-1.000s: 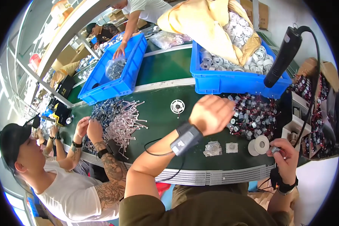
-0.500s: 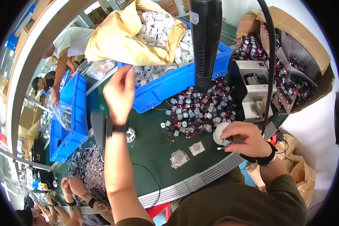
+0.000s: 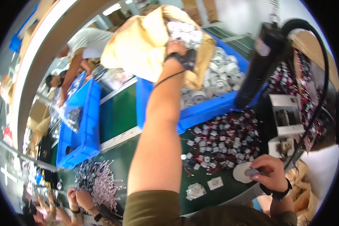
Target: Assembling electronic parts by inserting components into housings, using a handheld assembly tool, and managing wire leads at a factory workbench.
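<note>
My left arm is stretched forward, and my left hand (image 3: 176,47) is among white plastic parts (image 3: 184,31) at the mouth of a yellow bag (image 3: 133,49). Its fingers are blurred and partly hidden by the parts. Between the thumb and fingers of my right hand (image 3: 271,172) is a small grey motor (image 3: 253,172). Just beside that hand a round white disc (image 3: 240,173) lies on the green table. Many similar small motors with red and black wires (image 3: 222,141) are heaped beyond it.
A blue crate (image 3: 211,116) holds the bag and more white parts. A black cylindrical tool (image 3: 254,71) hangs over its right side. A white metal fixture (image 3: 286,115) stands at right. Two small pale pieces lie near the front edge. Other people work at left beside another blue crate (image 3: 81,132).
My left hand has moved forward and right, from above the table into the bag's mouth. My right hand still pinches the motor by the disc. The whole view has shifted.
</note>
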A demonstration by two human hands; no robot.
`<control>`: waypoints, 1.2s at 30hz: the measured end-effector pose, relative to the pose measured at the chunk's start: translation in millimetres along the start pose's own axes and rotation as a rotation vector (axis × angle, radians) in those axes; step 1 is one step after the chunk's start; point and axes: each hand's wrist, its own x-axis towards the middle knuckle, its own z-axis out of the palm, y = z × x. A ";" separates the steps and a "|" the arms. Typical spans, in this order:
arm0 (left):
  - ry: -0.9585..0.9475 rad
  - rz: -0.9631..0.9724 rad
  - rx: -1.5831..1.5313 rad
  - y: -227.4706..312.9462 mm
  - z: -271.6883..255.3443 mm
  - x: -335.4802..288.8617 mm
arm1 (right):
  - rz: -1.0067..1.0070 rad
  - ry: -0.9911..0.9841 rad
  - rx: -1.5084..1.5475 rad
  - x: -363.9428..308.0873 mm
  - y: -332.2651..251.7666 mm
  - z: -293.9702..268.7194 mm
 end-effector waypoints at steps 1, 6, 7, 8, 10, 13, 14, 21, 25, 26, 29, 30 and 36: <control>0.016 -0.061 -0.020 6.7 -15.5 -4.7 | 0.006 0.009 0.039 -3.9 -0.1 0.0; 0.536 0.073 -0.155 5.5 -129.3 -108.3 | -0.027 0.023 0.067 4.8 -5.8 10.2; 0.678 0.084 -0.289 -0.4 -143.5 -131.6 | -0.009 0.065 0.108 6.8 -8.0 14.1; 0.786 0.085 -0.523 3.2 -155.1 -160.7 | -0.152 0.010 -0.014 8.7 -5.1 11.8; 0.715 0.025 -0.845 28.3 -167.4 -216.0 | -0.242 -0.017 -0.055 7.4 -1.2 7.7; 0.517 0.161 -1.020 63.4 -163.8 -300.0 | -0.119 0.059 0.221 -3.3 0.7 14.0; 0.481 0.239 -1.009 71.7 -161.1 -324.2 | -0.120 0.047 0.225 -6.8 -0.4 14.8; 0.324 0.201 -1.424 142.2 -141.4 -397.1 | -0.149 0.026 0.156 -29.6 2.9 14.6; 0.300 0.240 -1.453 171.8 -133.4 -397.6 | -0.199 0.108 0.073 -39.7 8.0 2.2; 0.301 0.232 -1.408 173.2 -127.2 -397.8 | -0.153 0.159 0.087 -35.2 9.6 7.0; 0.148 0.046 -1.588 171.7 -111.0 -414.0 | -0.204 0.107 0.103 -27.7 -7.5 9.2; 0.130 0.059 -1.634 170.4 -102.9 -412.8 | -0.113 0.100 0.041 -26.3 -8.9 0.3; 0.187 0.212 -1.638 207.6 -114.1 -385.1 | -0.118 0.212 0.150 -29.1 2.6 -8.3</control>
